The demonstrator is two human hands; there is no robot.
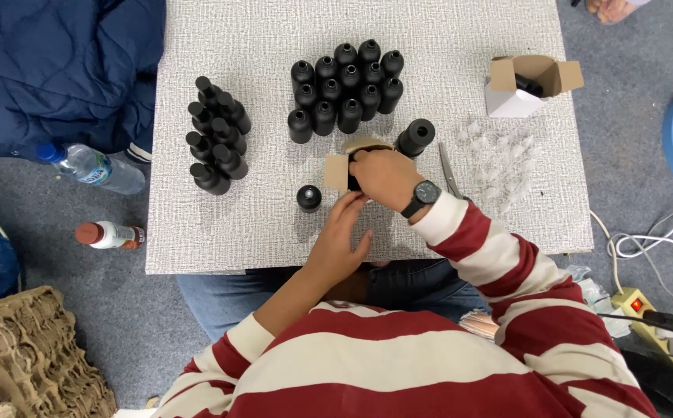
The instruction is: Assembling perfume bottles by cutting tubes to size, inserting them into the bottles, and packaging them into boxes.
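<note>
Head view looks down on the right hand (pixel 383 176), which grips a small brown box (pixel 338 170) with its flaps open, near the middle of the table (pixel 228 248). The left hand (pixel 342 232) curls its fingers under the box, so it stays steady. One black bottle (pixel 309 198) stands just beside them. More black bottles (pixel 345 91) stand packed together toward the far edge, easy to reach. Scissors (pixel 449 172) lie beside the right wrist.

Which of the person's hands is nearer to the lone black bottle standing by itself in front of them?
The left hand. It lies just right of the lone black bottle, while the right hand, on the small cardboard box, is farther right.
</note>
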